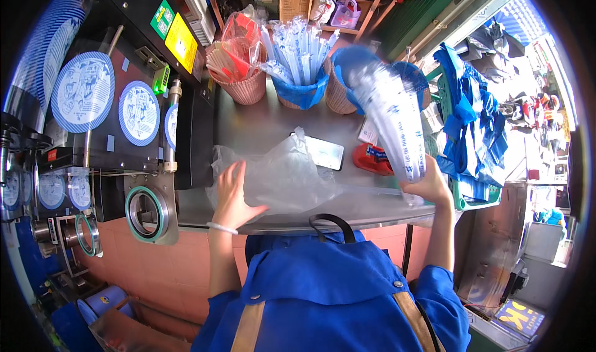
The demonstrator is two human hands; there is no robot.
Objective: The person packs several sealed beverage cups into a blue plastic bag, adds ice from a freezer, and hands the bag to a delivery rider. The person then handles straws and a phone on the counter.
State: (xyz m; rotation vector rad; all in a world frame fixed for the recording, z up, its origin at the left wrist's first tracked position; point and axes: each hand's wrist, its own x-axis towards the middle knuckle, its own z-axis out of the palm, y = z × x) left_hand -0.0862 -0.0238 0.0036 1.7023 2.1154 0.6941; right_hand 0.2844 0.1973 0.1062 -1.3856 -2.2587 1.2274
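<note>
A blurred bundle of white wrapped drinking straws (393,119) with blue print is gripped at its lower end by my right hand (430,182). Its upper end tilts left, in front of a woven basket (339,93) lined with a blue plastic bag (351,63). My left hand (233,198), thumb and fingers apart, is over the left part of a crumpled clear plastic bag (284,179) on the metal table (251,124). Whether it touches the plastic I cannot tell. Behind the bag lies a phone (326,153) with a lit screen, partly covered by the plastic.
A red tape dispenser (370,159) sits left of the straw bundle. More wrapped straws (300,49) stand in a blue-lined basket at the back, beside a pink basket (242,89). Cup-sealing machines (111,152) flank the left; a green crate (475,198) with blue bags stands right.
</note>
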